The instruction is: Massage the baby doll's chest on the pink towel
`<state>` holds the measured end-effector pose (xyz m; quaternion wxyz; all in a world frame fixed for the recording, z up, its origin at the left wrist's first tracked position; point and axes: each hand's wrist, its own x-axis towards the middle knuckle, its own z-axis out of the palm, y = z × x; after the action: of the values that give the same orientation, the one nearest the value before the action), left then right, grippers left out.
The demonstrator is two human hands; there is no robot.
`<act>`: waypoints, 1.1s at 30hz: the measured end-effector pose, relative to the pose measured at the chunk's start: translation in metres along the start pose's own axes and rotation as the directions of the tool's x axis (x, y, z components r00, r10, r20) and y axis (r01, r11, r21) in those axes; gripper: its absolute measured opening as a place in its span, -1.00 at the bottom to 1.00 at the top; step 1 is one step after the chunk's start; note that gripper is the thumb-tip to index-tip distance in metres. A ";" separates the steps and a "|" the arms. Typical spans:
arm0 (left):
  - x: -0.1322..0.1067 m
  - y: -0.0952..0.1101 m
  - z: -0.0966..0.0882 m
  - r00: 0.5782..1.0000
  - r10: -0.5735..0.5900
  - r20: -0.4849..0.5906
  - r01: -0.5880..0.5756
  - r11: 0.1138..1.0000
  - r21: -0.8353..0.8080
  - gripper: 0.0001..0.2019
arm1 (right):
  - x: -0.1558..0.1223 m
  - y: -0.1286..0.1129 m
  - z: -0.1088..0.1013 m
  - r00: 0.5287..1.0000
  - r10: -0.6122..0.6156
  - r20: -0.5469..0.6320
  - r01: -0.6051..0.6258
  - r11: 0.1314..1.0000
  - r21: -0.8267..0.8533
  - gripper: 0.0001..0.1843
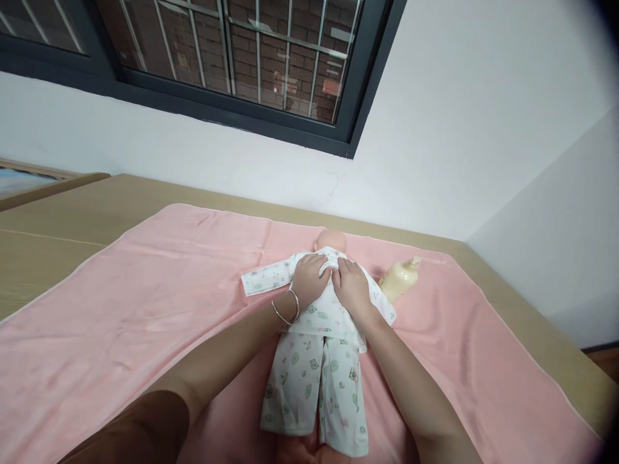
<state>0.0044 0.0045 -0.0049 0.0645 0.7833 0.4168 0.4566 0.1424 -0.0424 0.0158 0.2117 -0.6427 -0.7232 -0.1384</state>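
A baby doll (pixel 331 240) lies on a pink blanket (pixel 193 258), its head toward the wall. It wears a white printed top (pixel 314 316) and matching printed trousers (pixel 294 380). My left hand (pixel 309 278), with a bangle at the wrist, lies flat on the left side of the doll's upper body. On the right side of the upper body rests my right hand (pixel 351 287), its fingers stretched out. The two hands are close together, thumbs near each other. One sleeve spreads out to the left. The doll's face is not visible.
A pale yellow pump bottle (pixel 400 278) lies on the blanket right of the doll. Beneath the blanket is a wooden surface (pixel 72 212). Behind it stands a white wall (pixel 411 187) with a dark-framed, barred window (pixel 232 109).
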 end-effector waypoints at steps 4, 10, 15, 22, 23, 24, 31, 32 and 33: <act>-0.002 0.006 -0.005 0.998 -0.057 -0.024 0.058 0.997 0.043 -0.84 | -0.006 -0.006 0.001 0.997 0.043 -0.066 -0.047 0.997 -0.069 -0.55; -0.001 0.005 -0.003 0.992 -0.126 0.026 0.123 0.990 0.073 -0.71 | -0.006 -0.001 0.005 0.996 0.077 -0.044 -0.076 0.997 0.009 -0.52; 0.003 -0.001 0.000 0.972 -0.151 0.178 0.135 0.986 0.100 -0.56 | 0.001 0.012 0.008 0.998 -0.023 0.059 0.014 0.990 0.142 -0.45; 0.003 -0.001 -0.002 0.987 -0.091 0.131 0.087 0.996 0.038 -0.63 | 0.004 0.015 0.009 0.999 -0.046 0.027 0.039 0.977 0.210 -0.49; 0.003 -0.001 -0.002 0.991 -0.080 0.111 0.077 0.997 0.033 -0.65 | 0.004 0.013 0.007 0.999 -0.039 0.014 0.036 0.976 0.213 -0.50; 0.003 -0.001 -0.002 0.993 -0.070 0.092 0.068 0.997 0.032 -0.67 | 0.004 0.012 0.006 0.999 -0.033 0.002 0.032 0.977 0.212 -0.52; 0.000 0.004 -0.004 0.996 -0.070 0.053 0.060 0.983 0.172 -0.76 | 0.002 0.000 -0.004 0.998 0.047 -0.035 -0.043 0.995 0.087 -0.63; 0.000 0.005 -0.005 0.996 -0.073 0.054 0.061 0.979 0.192 -0.76 | 0.001 -0.001 -0.005 0.998 0.058 -0.033 -0.056 0.997 0.058 -0.64; 0.000 0.006 -0.005 0.996 -0.076 0.053 0.064 0.977 0.204 -0.76 | 0.001 -0.002 -0.006 0.998 0.064 -0.027 -0.063 0.998 0.031 -0.64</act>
<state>0.0041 -0.0010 0.0007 0.0134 0.7841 0.4863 0.3854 0.1414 -0.0444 0.0212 0.2358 -0.6601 -0.7014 -0.1296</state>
